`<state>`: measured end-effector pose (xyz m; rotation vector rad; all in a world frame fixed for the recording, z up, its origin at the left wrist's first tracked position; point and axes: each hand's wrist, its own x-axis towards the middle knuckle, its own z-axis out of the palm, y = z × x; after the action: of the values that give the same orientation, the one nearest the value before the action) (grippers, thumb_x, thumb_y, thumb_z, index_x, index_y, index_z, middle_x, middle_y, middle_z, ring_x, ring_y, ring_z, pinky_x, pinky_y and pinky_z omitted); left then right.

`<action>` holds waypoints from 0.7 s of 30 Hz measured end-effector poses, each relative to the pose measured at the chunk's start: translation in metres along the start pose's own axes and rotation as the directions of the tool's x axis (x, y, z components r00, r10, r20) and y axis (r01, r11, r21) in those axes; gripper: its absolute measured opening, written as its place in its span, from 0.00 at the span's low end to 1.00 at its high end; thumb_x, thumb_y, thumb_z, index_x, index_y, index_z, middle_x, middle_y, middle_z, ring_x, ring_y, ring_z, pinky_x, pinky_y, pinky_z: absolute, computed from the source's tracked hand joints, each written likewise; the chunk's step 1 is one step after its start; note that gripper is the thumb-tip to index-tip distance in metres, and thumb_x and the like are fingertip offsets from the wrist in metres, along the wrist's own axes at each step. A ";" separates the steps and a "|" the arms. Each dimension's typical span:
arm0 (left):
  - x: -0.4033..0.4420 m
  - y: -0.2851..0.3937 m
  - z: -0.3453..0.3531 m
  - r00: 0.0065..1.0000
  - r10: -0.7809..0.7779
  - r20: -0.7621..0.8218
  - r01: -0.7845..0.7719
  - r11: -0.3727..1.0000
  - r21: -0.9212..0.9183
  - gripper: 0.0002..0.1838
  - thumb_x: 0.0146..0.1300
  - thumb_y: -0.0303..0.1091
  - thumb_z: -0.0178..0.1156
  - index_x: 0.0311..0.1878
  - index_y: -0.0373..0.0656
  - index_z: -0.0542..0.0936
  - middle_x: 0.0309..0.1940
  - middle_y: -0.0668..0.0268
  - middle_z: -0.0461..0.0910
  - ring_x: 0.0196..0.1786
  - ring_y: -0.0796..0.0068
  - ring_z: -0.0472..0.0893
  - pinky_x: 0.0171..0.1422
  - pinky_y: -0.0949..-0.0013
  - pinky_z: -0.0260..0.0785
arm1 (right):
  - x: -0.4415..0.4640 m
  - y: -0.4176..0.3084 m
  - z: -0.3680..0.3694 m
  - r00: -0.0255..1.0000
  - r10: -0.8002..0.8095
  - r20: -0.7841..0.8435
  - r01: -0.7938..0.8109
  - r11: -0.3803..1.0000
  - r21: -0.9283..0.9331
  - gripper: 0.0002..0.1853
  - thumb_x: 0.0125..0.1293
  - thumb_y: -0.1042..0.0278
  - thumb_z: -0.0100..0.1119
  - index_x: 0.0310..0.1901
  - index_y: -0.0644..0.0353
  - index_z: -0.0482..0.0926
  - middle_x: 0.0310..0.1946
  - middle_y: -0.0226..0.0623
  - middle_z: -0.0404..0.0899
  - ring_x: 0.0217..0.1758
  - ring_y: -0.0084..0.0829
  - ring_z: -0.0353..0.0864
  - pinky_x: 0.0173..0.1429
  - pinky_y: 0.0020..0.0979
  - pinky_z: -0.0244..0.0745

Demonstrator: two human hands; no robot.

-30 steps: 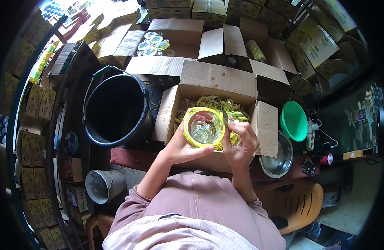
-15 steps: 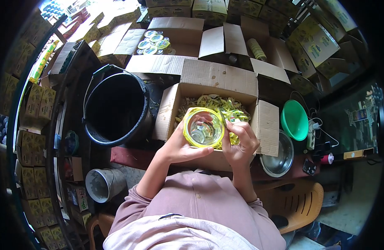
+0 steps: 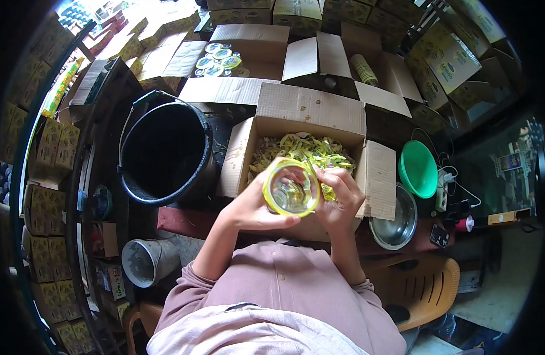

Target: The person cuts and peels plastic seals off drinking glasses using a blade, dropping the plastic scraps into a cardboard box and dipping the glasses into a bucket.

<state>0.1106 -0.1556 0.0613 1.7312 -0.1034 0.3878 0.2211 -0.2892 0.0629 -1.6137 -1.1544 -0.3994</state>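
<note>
A clear round cup with a yellow rim [image 3: 291,188] is tilted with its round end toward the camera. My left hand [image 3: 254,204] wraps round its left side and underside. At the cup's right edge, my right hand [image 3: 340,195] is closed on a thin dark blade, whose tip [image 3: 308,163] rests against the yellow rim. Both hands are above the near side of an open cardboard box [image 3: 311,110], which holds many yellow-green strips [image 3: 331,155].
To the left stand a large black bucket [image 3: 127,157] and a grey bucket [image 3: 141,263]. A green bowl [image 3: 418,170] and a metal bowl [image 3: 396,222] lie to the right. Behind are open boxes, one holding round lids [image 3: 218,61], another stacked cups [image 3: 364,69].
The cup has tilted and turned slightly in my left hand. The blade in my right hand has shifted left along the rim, and my right hand has moved slightly left.
</note>
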 end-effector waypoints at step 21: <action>0.004 -0.027 0.023 0.952 0.016 -0.305 -0.065 0.986 -0.150 0.37 0.45 0.30 0.68 0.58 0.39 0.62 0.51 0.62 0.69 0.55 0.73 0.69 0.58 0.68 0.63 | -0.010 -0.010 0.002 0.986 0.140 -0.095 -0.135 0.989 0.053 0.10 0.46 0.83 0.64 0.31 0.62 0.77 0.26 0.37 0.77 0.29 0.30 0.80 0.33 0.27 0.75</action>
<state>0.1265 -0.1718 0.0342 1.4959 0.0518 0.6551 0.2072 -0.2930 0.0606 -1.6041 -0.9651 -0.3558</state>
